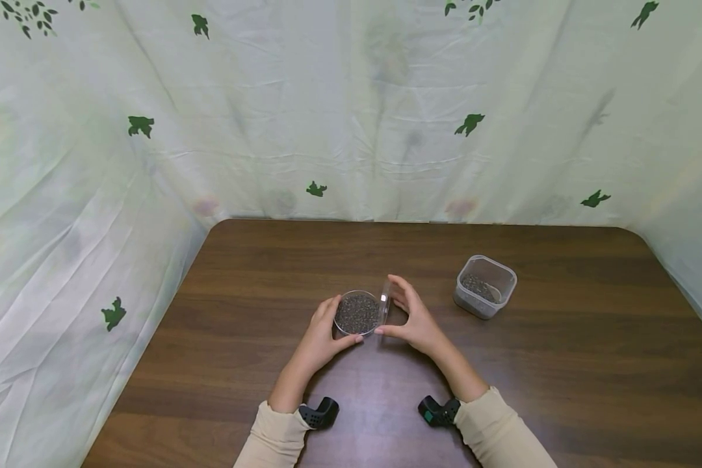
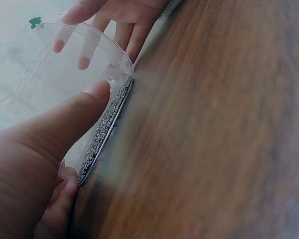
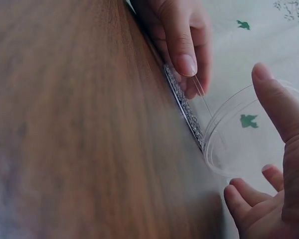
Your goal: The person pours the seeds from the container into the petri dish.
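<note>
A shallow round clear dish [image 1: 346, 294], like a petri dish, sits on the table filled with dark grey seed-like grains [image 1: 357, 314]. My left hand [image 1: 318, 337] grips it from the left, thumb at the near rim and fingers round the far side. On the dish's right, my right hand [image 1: 418, 326] holds a clear round lid [image 1: 384, 303] by its edges between thumb and fingers. The lid is tipped up nearly on edge, its lower edge right at the dish's rim. In the right wrist view, the lid [image 3: 208, 158] rises beside the layer of grains.
A clear square plastic tub [image 1: 506, 286] stands to the right, beyond my right hand, partly filled with similar grains and a pale curved thing. All this is on a brown wooden table [image 1: 257, 260]. A white curtain [image 1: 339, 97] with green bird shapes hangs behind it.
</note>
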Motion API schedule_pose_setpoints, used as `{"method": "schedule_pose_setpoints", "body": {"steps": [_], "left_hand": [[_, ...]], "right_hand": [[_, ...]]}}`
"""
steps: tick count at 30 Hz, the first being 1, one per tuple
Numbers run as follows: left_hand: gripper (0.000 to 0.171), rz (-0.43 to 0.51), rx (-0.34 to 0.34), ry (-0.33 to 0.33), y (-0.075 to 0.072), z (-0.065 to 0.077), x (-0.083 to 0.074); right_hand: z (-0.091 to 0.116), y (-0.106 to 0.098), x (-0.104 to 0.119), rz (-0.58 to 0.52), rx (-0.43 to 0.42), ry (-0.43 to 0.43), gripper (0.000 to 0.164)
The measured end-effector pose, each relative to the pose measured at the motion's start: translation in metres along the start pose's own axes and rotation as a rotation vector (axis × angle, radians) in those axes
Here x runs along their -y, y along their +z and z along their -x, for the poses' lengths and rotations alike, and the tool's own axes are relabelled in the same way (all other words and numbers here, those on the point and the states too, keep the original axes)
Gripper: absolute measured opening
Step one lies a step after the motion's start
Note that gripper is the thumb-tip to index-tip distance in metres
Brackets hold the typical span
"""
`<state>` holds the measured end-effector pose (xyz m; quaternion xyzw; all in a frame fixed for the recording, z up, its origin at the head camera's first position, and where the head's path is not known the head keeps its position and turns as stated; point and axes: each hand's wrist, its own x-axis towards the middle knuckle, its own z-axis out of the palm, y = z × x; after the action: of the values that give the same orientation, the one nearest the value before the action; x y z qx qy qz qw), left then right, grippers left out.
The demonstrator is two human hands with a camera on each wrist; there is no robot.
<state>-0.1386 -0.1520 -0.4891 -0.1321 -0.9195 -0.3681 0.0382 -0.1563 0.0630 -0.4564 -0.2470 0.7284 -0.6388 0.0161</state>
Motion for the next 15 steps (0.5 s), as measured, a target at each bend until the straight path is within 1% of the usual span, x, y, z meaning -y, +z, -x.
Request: {"method": "schedule_pose_setpoints", "body": {"steps": [4, 10, 15], "left_hand": [[0.090, 0.002, 0.002, -0.003, 0.0000, 0.0001, 0.0003], [0.090, -0.005, 0.004, -0.001, 0.0005, -0.0003, 0.0011], [0.089, -0.007, 0.006, -0.001, 0.0006, -0.0004, 0.0014]], "right_hand": [[-0.0013, 0.0006, -0.0012, -0.005, 0.013, 0.000, 0.095], [-0.0033, 0.0014, -0.0021, 0.019, 0.041, 0.001, 0.098], [-0.0046, 0.0035, -0.0011, 0.035, 0.045, 0.027, 0.097]]}}
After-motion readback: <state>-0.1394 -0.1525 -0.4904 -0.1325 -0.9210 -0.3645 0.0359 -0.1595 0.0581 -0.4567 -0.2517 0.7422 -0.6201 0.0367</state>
